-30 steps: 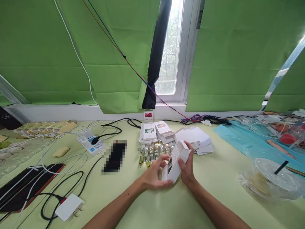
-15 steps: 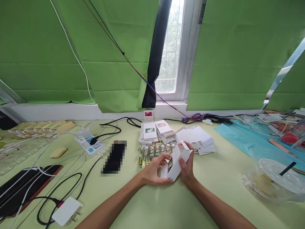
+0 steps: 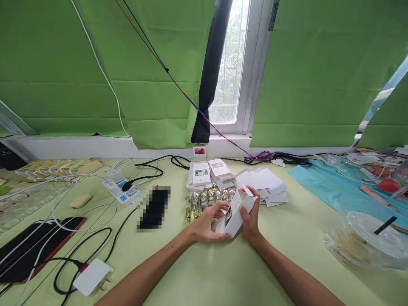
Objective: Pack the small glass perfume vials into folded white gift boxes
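Across the pale green table [image 3: 302, 250], I see a white carton [image 3: 237, 217] held tilted — left hand [image 3: 205, 224] gripping its lower end, right hand [image 3: 250, 222] its upper — near the glass bottles [image 3: 203, 199]. Squeezing too hard could crease its walls; a forward slip might knock the bottles.

Left forearm [image 3: 156, 265] and right forearm [image 3: 287, 270] bare, angled inward from bottom edge. Left hand [image 3: 205, 224] gripping, thumb low and pointing right, fingers curled above. Right hand [image 3: 250, 216] gripping slightly higher, thumb in front.
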Motion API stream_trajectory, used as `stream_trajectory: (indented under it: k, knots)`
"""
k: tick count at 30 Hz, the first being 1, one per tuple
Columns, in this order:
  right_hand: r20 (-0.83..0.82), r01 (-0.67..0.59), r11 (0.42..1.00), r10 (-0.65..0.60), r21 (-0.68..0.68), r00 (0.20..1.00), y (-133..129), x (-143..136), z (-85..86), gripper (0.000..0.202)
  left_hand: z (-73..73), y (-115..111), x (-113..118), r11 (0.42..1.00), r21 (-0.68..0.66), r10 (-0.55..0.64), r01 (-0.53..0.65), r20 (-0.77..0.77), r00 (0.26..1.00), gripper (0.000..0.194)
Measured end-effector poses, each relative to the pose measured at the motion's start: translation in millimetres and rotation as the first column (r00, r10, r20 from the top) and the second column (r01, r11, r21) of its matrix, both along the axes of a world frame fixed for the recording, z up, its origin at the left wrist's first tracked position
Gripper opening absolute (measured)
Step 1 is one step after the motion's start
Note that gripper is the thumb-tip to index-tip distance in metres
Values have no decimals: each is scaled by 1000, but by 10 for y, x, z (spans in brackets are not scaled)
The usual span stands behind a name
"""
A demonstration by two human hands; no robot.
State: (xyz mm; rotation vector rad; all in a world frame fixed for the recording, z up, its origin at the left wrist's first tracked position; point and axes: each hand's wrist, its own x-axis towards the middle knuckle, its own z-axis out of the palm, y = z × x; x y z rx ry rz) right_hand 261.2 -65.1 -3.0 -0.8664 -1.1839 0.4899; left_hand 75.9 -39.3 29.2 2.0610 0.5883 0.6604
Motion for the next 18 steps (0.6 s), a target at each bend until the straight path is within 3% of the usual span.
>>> stream_trajectory:
  k: [6, 10, 14, 18]
  knots:
    - [-36, -36, 999, 37, 33, 999, -89, 44, 169, 65, 53, -226, 74, 995, -17, 103, -102, 28, 994, 66]
    - [-65, -110, 994, 108, -18, 992, -111, 102, 304, 66, 75, -400, 177, 971, -199, 176, -132, 220, 959, 57]
    - [-117, -212, 976, 204, -59, 972, -132, 143, 391, 64, 60, -490, 241, 892, -450, 177, 33, 417, 891, 52]
    - [-152, -252, 958, 232, -135, 961, -166, 154, 469, 60, 44, -511, 261, 788, -579, 169, 207, 527, 833, 59]
